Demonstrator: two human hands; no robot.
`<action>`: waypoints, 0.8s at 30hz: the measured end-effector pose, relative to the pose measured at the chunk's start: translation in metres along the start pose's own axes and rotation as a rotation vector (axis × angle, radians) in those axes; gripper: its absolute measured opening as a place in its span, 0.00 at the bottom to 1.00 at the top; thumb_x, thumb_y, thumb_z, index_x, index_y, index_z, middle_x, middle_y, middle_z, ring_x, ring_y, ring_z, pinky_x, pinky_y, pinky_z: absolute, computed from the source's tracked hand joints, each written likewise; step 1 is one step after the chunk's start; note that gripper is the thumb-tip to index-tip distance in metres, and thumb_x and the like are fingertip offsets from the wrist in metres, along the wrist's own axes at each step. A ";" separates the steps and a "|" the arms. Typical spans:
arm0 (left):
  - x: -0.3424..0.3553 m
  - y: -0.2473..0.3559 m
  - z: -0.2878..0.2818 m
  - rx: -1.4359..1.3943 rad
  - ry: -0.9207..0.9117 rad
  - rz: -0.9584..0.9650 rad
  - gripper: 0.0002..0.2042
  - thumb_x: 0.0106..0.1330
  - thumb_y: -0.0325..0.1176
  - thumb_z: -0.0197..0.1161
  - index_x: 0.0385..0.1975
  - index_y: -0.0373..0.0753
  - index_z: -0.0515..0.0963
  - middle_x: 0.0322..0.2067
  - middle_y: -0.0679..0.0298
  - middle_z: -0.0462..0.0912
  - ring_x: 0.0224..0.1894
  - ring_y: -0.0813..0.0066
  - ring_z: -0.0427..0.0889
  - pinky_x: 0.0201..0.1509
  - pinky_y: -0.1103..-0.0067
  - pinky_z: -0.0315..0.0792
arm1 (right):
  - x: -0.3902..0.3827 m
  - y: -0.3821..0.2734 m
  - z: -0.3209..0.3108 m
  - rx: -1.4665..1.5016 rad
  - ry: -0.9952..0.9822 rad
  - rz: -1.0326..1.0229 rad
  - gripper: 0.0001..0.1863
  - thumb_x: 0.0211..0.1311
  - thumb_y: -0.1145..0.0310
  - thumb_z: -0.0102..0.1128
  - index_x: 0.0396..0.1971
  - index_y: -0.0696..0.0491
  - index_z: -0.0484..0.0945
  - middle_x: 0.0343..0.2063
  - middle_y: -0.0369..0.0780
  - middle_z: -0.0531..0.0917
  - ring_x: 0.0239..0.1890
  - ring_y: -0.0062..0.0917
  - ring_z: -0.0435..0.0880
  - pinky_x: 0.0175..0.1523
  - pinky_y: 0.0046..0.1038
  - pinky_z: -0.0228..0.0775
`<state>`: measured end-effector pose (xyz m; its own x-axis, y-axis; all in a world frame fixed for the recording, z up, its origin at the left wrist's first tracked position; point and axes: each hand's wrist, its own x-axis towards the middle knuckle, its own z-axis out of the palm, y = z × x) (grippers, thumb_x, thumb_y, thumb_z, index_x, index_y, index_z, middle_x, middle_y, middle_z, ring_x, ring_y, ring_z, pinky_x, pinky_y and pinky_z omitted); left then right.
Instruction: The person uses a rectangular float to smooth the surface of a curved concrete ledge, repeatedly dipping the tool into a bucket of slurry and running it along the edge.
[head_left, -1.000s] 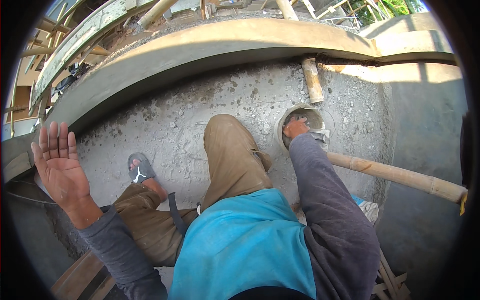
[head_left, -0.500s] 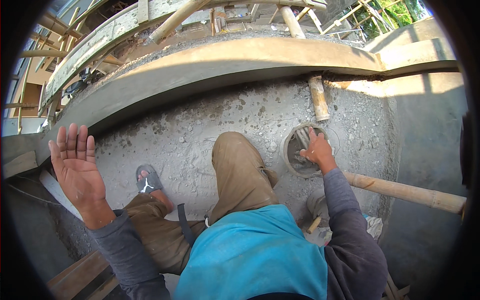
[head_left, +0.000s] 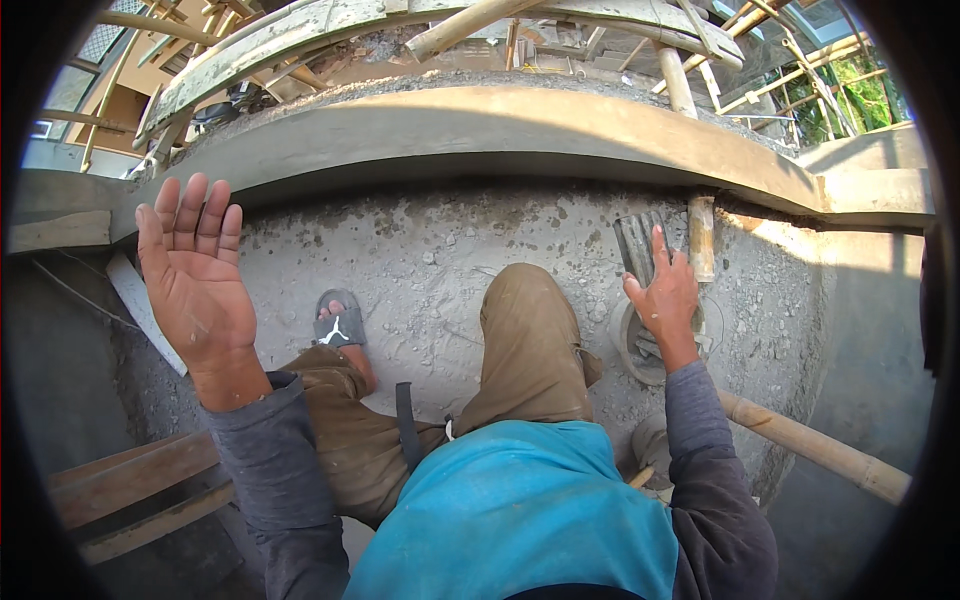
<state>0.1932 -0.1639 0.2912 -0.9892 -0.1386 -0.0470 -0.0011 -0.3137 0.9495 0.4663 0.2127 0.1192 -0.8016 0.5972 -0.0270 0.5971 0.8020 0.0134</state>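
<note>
My left hand [head_left: 200,290] is raised at the left, palm up with the fingers stretched out, holding nothing. At the right, my right hand [head_left: 668,300] grips a flat grey trowel [head_left: 640,245], its index finger pointing along the plate. The trowel's grip is hidden under the palm. Its plate reaches forward over the far rim of a round, cement-smeared bucket [head_left: 622,340]. The bucket stands on the rough floor just below that hand, which covers part of its opening.
A short bamboo stub [head_left: 702,238] stands beyond the bucket, and a bamboo pole [head_left: 810,445] crosses at the right. A curved concrete ledge [head_left: 480,125] spans the front. Wooden boards [head_left: 140,480] lie at the lower left. My sandalled foot [head_left: 340,320] rests on rubble-strewn concrete [head_left: 420,300].
My right hand has lifted the trowel out of the bucket and forward over its rim. My left hand stays raised and open. The whole view has shifted, moving the scene rightward.
</note>
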 end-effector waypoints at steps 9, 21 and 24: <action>0.001 0.023 -0.021 -0.068 0.118 0.027 0.24 0.78 0.49 0.49 0.58 0.33 0.71 0.56 0.51 0.77 0.61 0.57 0.76 0.67 0.64 0.69 | 0.049 -0.080 0.021 -0.150 -0.435 -0.107 0.43 0.55 0.47 0.68 0.71 0.41 0.64 0.49 0.48 0.76 0.51 0.42 0.78 0.54 0.42 0.71; -0.088 -0.015 0.001 0.939 -1.242 0.224 0.30 0.60 0.41 0.70 0.61 0.34 0.71 0.54 0.42 0.76 0.56 0.49 0.78 0.59 0.65 0.71 | 0.061 -0.235 0.011 0.198 -0.109 -0.439 0.41 0.55 0.46 0.67 0.70 0.41 0.67 0.50 0.53 0.74 0.47 0.46 0.78 0.51 0.44 0.73; -0.093 -0.018 0.005 1.186 -1.454 -0.176 0.31 0.58 0.41 0.71 0.60 0.33 0.71 0.56 0.42 0.74 0.57 0.47 0.76 0.60 0.63 0.69 | 0.083 -0.270 0.009 0.233 0.078 -0.403 0.40 0.57 0.44 0.65 0.70 0.40 0.67 0.54 0.54 0.73 0.48 0.47 0.78 0.51 0.44 0.72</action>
<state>0.2840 -0.1409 0.2800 -0.3022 0.8151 -0.4943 0.4389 0.5793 0.6869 0.2384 0.0458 0.1047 -0.9653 0.2447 0.0917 0.2218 0.9528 -0.2074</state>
